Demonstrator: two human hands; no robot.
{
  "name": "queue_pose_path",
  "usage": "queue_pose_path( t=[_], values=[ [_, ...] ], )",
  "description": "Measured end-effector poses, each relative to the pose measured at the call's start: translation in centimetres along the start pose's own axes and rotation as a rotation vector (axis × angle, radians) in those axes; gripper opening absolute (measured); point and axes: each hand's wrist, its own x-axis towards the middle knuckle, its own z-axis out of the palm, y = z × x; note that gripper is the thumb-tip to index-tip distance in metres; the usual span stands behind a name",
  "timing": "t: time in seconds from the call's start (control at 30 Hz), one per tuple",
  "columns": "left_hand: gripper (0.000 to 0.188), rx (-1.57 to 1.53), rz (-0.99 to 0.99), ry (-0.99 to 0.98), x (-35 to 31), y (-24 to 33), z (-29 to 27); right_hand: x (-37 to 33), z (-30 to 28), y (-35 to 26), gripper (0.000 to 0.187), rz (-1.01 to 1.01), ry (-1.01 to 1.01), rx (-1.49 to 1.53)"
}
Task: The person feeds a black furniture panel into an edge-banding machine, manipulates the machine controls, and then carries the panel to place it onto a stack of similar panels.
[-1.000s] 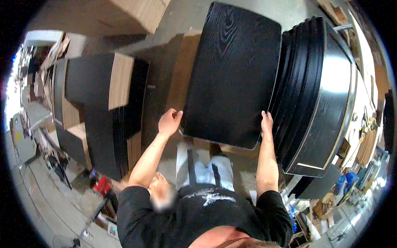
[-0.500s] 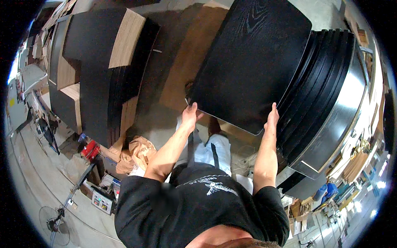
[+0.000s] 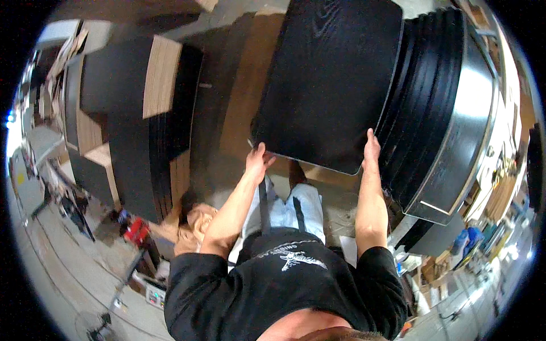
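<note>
A large black wood-grain panel [image 3: 330, 85] with rounded corners and a thin pale edge lies in front of me, its near edge toward my body. My left hand [image 3: 259, 162] is closed on its near left corner, thumb on top and fingers curled below. At the near right, my right hand [image 3: 371, 149] grips the side edge; most of its fingers are hidden. Just right of the panel stands a tight row of black panels [image 3: 424, 102], with a shiny black board [image 3: 463, 133] at its outer side.
To the left stands a large stack of black boards [image 3: 128, 136] with pale wood edges. Crumpled brown paper [image 3: 200, 220] lies near my left elbow, beside a red object [image 3: 135, 232]. A control box [image 3: 155, 296] and a fan [image 3: 99, 328] are at the lower left.
The held panel has turned slightly and sits straighter before me, its near edge a little closer to level. Both hands keep their hold. The view has shifted with my head.
</note>
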Motion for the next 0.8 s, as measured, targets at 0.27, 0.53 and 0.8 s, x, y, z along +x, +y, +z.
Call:
queue_pose_path(
  t=[0.27,0.53,0.8],
  values=[
    [0.041,0.062,-0.058,0.005,0.5,0.7,-0.1,-1.4,-0.1,3.4,0.091,0.045,0.028,-0.036],
    [0.051,0.122,-0.037,-0.050,1.1,0.4,-1.1,-2.4,-0.1,3.6,0.082,-0.021,0.140,-0.189],
    [0.048,0.128,-0.085,-0.054,1.1,0.8,-1.8,-3.5,0.1,4.1,0.090,0.018,0.181,-0.138]
  ],
)
